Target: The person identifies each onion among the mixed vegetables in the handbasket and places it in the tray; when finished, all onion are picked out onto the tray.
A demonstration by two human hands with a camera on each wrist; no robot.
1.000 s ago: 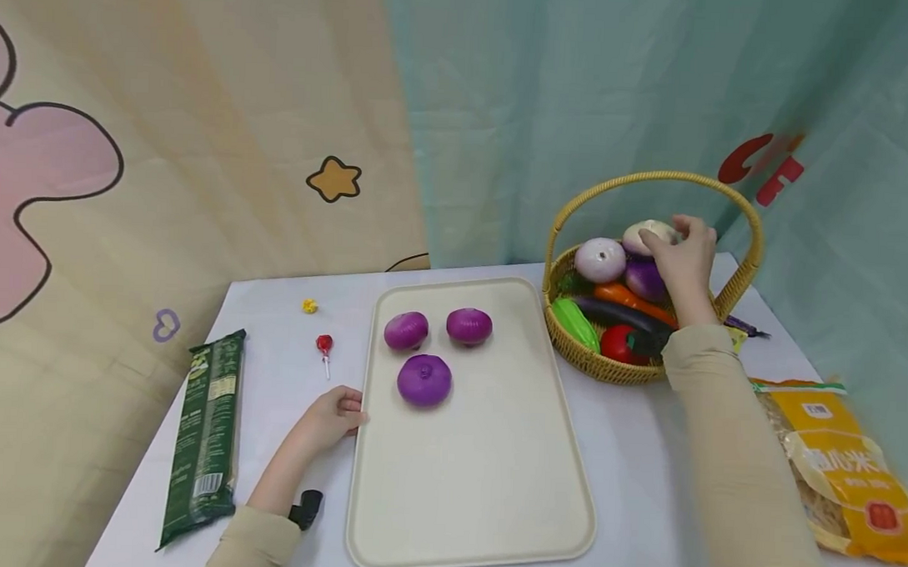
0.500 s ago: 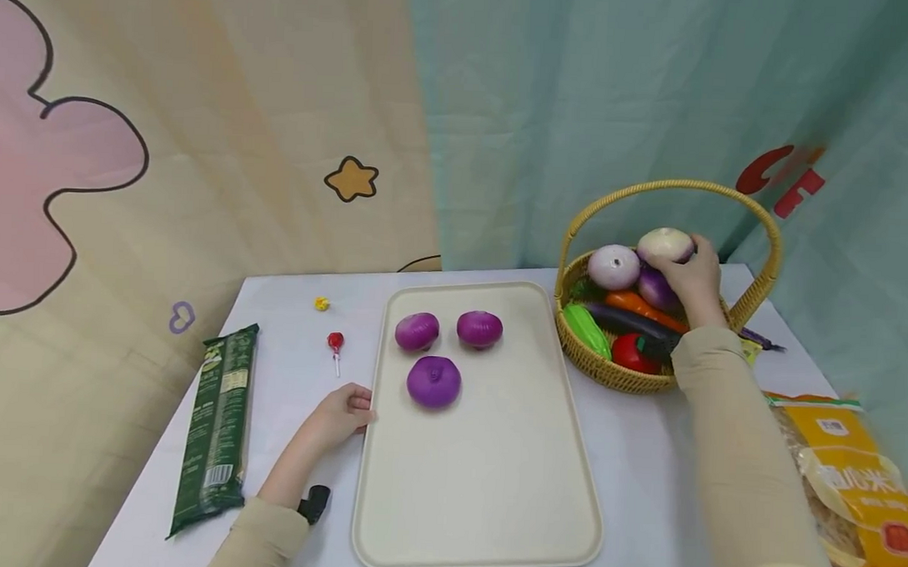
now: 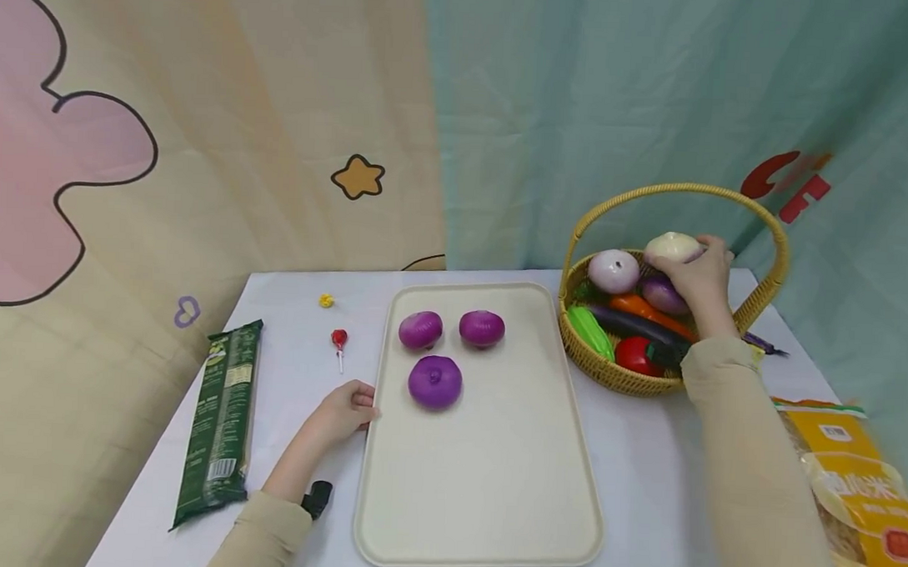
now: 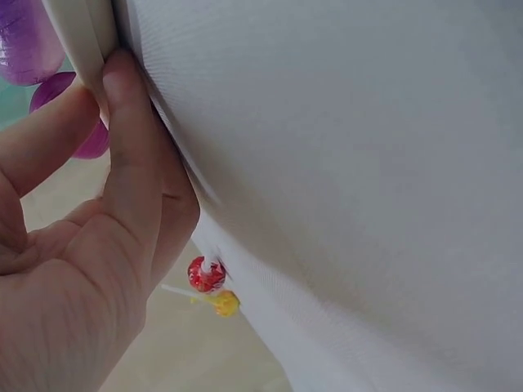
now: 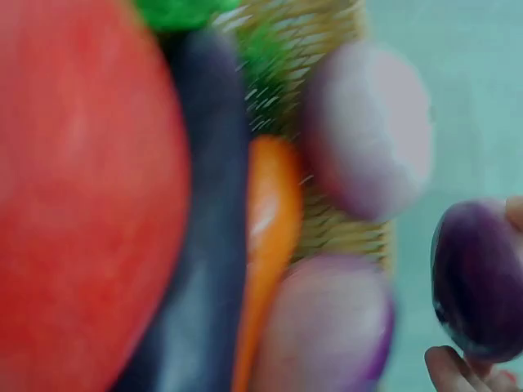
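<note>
Since a second ago the right hand [image 3: 698,275] has lifted the pale onion [image 3: 673,246] a little higher above the basket [image 3: 623,374], while the left hand [image 3: 342,415] stays put at the tray's [image 3: 484,485] left edge. Nearest, the left hand's fingers curl against that rim, thumb pressed to its side in the left wrist view, gripping the tray. On the tray lie three purple onions [image 3: 435,381], one in front, two behind it side by side, none touching. Left of the tray sit a green packet [image 3: 220,425], a red lollipop [image 3: 338,340] and, further back, a small yellow sweet [image 3: 326,300], one of each. At the right edge lies one yellow bag [image 3: 860,489], partly behind the sleeve [image 3: 748,461]. Further out, the basket holds a green vegetable [image 3: 591,332], a red tomato [image 3: 635,355], a dark aubergine [image 3: 636,325], an orange carrot [image 3: 644,309], and two more onions, one pale lilac [image 3: 614,271], one purple [image 3: 662,295] right under the hand. The right hand's fingers are clamped round the pale onion, just above the basket's contents and under the arching handle [image 3: 678,189], which crosses in front of the curtain
</note>
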